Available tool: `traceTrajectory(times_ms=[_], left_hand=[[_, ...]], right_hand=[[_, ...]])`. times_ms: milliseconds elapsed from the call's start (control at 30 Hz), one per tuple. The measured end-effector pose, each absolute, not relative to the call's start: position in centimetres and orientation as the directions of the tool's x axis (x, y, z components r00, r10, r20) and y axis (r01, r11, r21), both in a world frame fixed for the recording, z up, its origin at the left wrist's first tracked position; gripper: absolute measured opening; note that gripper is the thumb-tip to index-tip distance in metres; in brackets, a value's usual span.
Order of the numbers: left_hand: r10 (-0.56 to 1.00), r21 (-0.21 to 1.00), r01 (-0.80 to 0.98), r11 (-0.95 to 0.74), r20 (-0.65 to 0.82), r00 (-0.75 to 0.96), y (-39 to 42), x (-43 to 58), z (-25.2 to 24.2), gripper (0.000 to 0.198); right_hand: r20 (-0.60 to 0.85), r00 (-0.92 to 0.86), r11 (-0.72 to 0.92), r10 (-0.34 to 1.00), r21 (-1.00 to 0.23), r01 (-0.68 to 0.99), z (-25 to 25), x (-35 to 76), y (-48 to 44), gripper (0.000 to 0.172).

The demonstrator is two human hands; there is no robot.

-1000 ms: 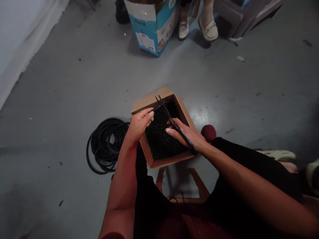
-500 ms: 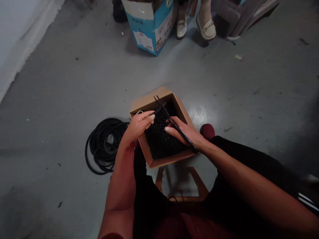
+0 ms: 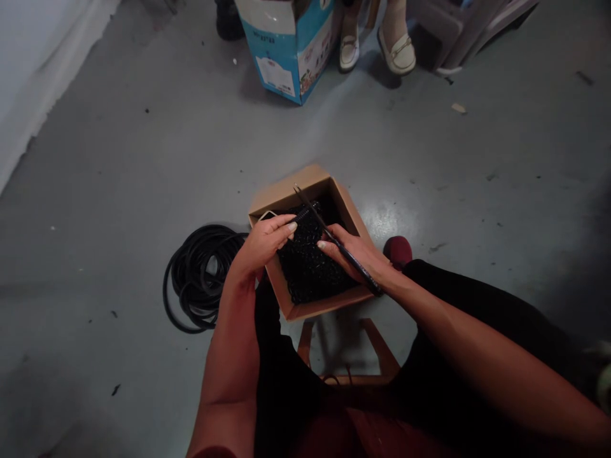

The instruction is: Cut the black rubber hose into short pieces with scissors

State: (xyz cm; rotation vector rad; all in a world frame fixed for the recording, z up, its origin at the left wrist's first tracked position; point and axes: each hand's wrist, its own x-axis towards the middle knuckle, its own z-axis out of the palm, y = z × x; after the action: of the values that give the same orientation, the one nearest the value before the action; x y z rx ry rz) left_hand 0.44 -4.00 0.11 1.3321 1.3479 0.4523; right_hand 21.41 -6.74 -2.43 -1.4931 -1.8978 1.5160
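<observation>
An open brown cardboard box (image 3: 286,197) stands on the grey floor in front of my knees, filled with small black cut pieces (image 3: 308,267). My right hand (image 3: 356,251) is closed on long black scissors (image 3: 329,232) whose blades point up over the box, nearly closed. My left hand (image 3: 262,245) pinches the end of a thin black tube (image 3: 300,216) that meets the scissor blades above the box.
A coil of black tubing (image 3: 198,277) lies on the floor left of the box. A blue and white carton (image 3: 291,44) and another person's feet in cream shoes (image 3: 398,54) are at the top. A wooden stool frame (image 3: 377,356) shows between my legs.
The scissor blades, apart a second ago, have come together at the tube. Both hands stay in place over the box.
</observation>
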Motion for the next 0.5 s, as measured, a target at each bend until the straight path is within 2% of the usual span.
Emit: traceTrajectory(times_ms=[500], left_hand=[[0.827, 0.873, 0.380, 0.306, -0.442, 0.347, -4.24, 0.86, 0.38, 0.030]], right_hand=[[-0.361, -0.403, -0.040, 0.841, -0.784, 0.620, -2.88, 21.71, -6.39, 0.029]])
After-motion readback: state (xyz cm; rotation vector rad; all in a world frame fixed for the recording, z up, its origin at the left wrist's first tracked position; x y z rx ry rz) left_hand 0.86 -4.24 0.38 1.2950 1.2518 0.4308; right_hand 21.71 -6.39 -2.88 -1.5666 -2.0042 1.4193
